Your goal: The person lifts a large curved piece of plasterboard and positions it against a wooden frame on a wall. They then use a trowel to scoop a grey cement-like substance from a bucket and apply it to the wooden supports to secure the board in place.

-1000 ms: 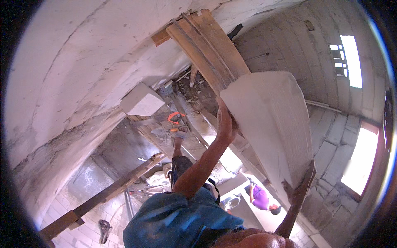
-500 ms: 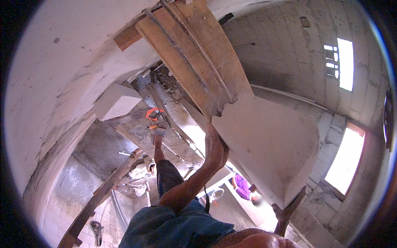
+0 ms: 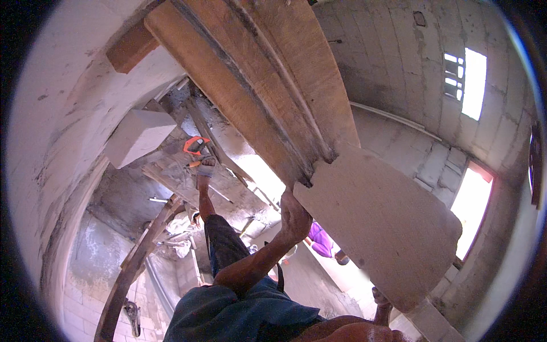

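We are holding a slab (image 3: 379, 222) at centre right, our left hand (image 3: 295, 216) on its left edge, our right hand (image 3: 380, 297) under its near edge. Planks (image 3: 256, 80) are lying beyond it, a block (image 3: 137, 137) far left.

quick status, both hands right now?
Left hand: closed on the near edge of the large grey block.
Right hand: gripping the block's lower corner, mostly hidden.

Left hand (image 3: 295, 216), right hand (image 3: 380, 297), gripping block (image 3: 379, 219)
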Tool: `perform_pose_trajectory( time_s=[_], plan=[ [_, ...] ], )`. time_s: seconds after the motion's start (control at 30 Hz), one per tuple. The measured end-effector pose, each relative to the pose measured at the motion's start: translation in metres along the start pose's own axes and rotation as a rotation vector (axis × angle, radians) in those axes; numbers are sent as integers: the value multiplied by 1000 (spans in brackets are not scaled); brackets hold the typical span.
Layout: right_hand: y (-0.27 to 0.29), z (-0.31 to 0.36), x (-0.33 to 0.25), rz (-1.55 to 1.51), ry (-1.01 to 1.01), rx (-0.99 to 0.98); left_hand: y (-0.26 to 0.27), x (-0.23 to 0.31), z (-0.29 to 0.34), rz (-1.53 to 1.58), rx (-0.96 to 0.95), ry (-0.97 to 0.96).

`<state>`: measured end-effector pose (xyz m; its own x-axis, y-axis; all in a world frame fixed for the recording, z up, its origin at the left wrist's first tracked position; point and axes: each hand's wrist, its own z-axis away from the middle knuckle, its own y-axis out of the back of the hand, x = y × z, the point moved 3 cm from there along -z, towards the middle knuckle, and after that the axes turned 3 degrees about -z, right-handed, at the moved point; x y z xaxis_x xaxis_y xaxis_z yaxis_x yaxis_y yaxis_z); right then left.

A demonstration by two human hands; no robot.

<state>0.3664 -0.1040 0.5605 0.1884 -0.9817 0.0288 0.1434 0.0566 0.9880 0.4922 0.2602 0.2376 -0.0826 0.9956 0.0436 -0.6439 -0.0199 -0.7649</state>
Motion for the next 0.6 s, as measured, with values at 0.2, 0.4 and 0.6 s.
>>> perform_pose_trajectory(
  time_s=[0.2,0.4,0.6],
  plan=[
    [9,24,26,87,27,-48,-17,26,-9,-476,-127,-191],
    [14,39,53,165,67,-91,-12,26,-6,-478,-140,-103],
    [20,48,75,234,97,-124,-18,30,-10,-594,-159,-214]
  ],
)
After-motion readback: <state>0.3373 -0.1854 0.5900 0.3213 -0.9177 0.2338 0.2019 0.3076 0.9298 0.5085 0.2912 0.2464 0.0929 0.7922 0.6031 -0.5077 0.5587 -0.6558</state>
